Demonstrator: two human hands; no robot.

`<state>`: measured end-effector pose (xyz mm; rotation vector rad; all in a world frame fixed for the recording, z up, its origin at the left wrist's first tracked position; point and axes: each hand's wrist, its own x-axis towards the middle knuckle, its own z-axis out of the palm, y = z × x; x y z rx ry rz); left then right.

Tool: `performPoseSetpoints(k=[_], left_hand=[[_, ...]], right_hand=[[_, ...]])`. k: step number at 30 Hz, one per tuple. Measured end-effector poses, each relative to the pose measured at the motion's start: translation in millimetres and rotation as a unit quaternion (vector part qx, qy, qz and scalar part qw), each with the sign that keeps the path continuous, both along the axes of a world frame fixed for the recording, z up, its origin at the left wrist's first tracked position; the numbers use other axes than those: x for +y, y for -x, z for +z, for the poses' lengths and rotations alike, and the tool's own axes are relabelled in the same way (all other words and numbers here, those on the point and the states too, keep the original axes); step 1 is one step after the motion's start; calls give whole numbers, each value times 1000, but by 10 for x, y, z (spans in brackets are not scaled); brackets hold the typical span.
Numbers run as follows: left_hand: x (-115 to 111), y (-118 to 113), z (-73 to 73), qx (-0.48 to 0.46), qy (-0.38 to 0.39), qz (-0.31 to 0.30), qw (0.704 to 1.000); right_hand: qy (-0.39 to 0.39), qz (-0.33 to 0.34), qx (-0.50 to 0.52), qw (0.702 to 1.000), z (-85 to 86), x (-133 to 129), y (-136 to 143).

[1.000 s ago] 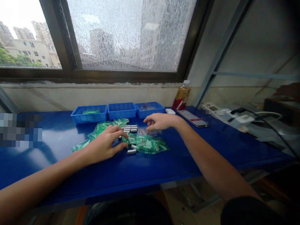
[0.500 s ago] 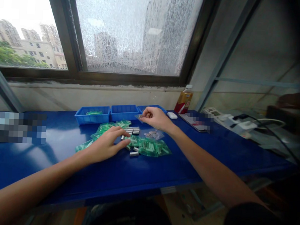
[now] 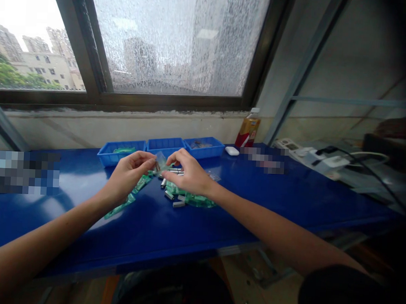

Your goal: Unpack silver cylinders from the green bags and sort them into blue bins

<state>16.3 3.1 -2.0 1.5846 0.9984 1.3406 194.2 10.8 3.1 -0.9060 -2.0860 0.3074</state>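
Observation:
A small clear plastic bag point(image 3: 160, 162) with something brownish in it is pinched between the thumb and fingers of my left hand point(image 3: 128, 173). Just to its right, my right hand point(image 3: 190, 174) has its thumb and fingertips apart beside the bag. Below both hands lie several small silver metal blocks point(image 3: 178, 204). Green plastic packets point(image 3: 201, 200) lie partly under my right hand, and more green packets point(image 3: 120, 206) are spread below my left wrist. Another clear bag point(image 3: 214, 176) shows partly behind my right hand.
Three blue bins stand along the back: the left bin point(image 3: 103, 159) holds green packets, the middle bin point(image 3: 165, 143) is partly hidden, the right bin point(image 3: 214, 151) holds small clear bags. A white case point(image 3: 232, 151), a bottle point(image 3: 248, 129) and white power adapters point(image 3: 326, 164) sit rightward on the blue table point(image 3: 145, 239).
My right hand has come left and down from the right bin with the small clear bag. My left hand has risen off the blocks and packets and taken hold of the bag.

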Motion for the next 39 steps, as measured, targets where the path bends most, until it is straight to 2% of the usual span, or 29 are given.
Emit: performPoseSetpoints(k=[2,4,7,10,12,15,18,21,23,25,28,30,34,39], left_hand=[[6,6,2,-4,-12,15,1000],[1,6,4,9,-23,12,1000],[-37,-20,9,69,-45,-8,997],[-90,-65,14,96,-40,-31,994],[-104,-83,16,41,-5,-47,998],[-72,-67,14,-58,96,-61,992],[-13,-22,7,-68,194,-94,974],[6,1,12,-67,212,-151,963],[-6,-1,27,-83,191,-159,965],[-21,-7,44,-113,166,-141,970],[-28,-10,52,-156,129,-117,972],[-31,-12,46,-155,112,-114,975],[-62,-30,41,-112,100,-129,980],[-64,-33,52,-119,116,-123,978]], right_hand=[[78,-16,61,995,-22,38,9],[127,-2,99,987,-45,52,32],[139,37,80,986,-64,31,66],[77,25,12,997,-61,-10,75],[12,16,-25,999,-54,-33,68],[-98,19,-68,993,-46,-50,43],[-189,5,-107,976,-36,-53,13],[-209,12,-100,973,-18,-41,-3],[-157,21,-31,987,-5,-21,-1],[-49,23,73,996,5,6,7],[136,67,187,971,2,37,26],[184,105,200,957,-16,38,42],[108,94,135,980,-54,-1,76],[-24,22,70,997,-18,-42,52]])
